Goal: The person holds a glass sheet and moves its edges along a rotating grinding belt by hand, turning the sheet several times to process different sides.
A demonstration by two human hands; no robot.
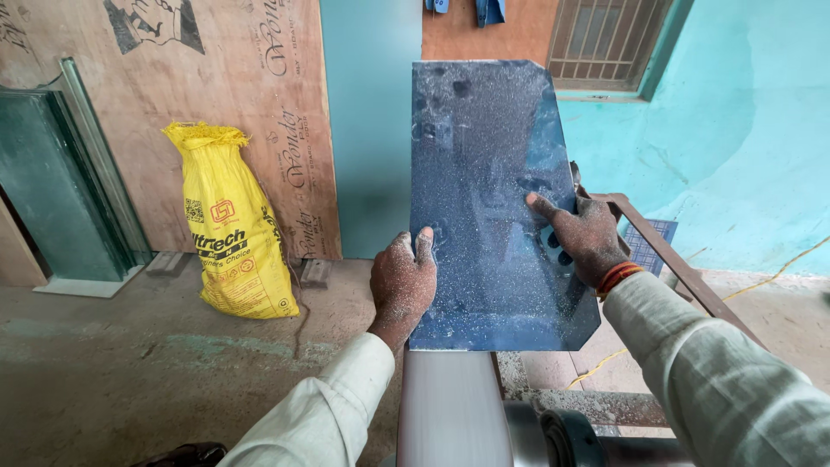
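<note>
Left hand (403, 281) grips the left edge of a dusty, dark glass pane (493, 199) with clipped corners; right hand (584, 238) clasps its right edge, above a smooth grey belt (450, 406).

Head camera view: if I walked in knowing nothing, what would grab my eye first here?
First, the dark glass sheet with clipped corners, speckled with pale dust, held upright in the middle of the view. The left hand grips its lower left edge and the right hand its right edge, both coated in the same dust. Next, the bright yellow sack standing on the floor at left, against a plywood board.
</note>
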